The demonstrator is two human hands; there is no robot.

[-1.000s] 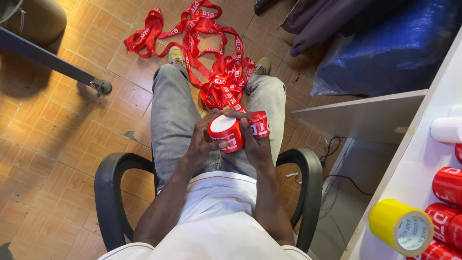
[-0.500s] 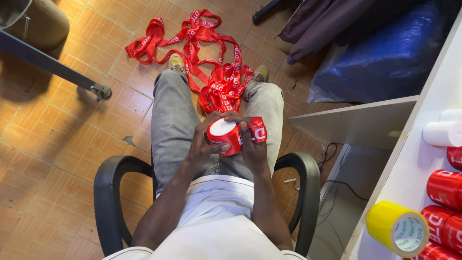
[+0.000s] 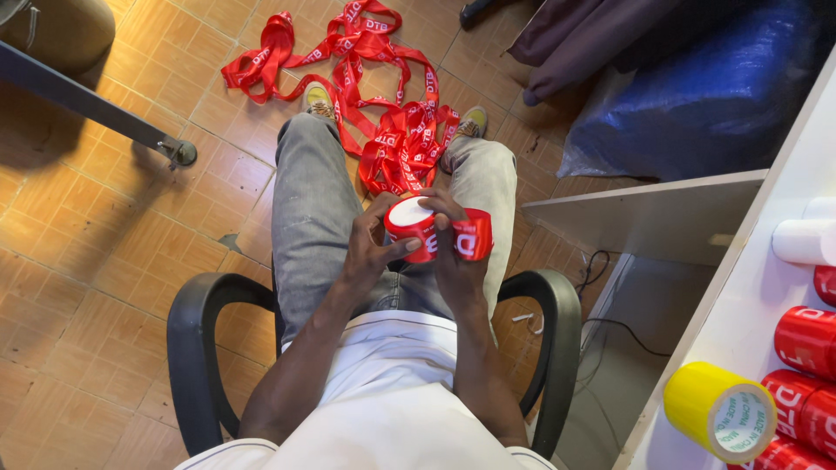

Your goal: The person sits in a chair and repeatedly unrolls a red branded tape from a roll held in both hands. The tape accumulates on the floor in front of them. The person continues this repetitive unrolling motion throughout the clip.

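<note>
Yellow tape roll (image 3: 719,412) on white shelf (image 3: 749,287), blue sack (image 3: 697,96).

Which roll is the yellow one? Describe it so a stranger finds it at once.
Start at the white shelf along the right edge of the view and follow it to the bottom corner. There the yellow roll lies on its side, its round end facing up. Its neighbours, the red rolls, are red with white print; it alone is yellow.
</note>
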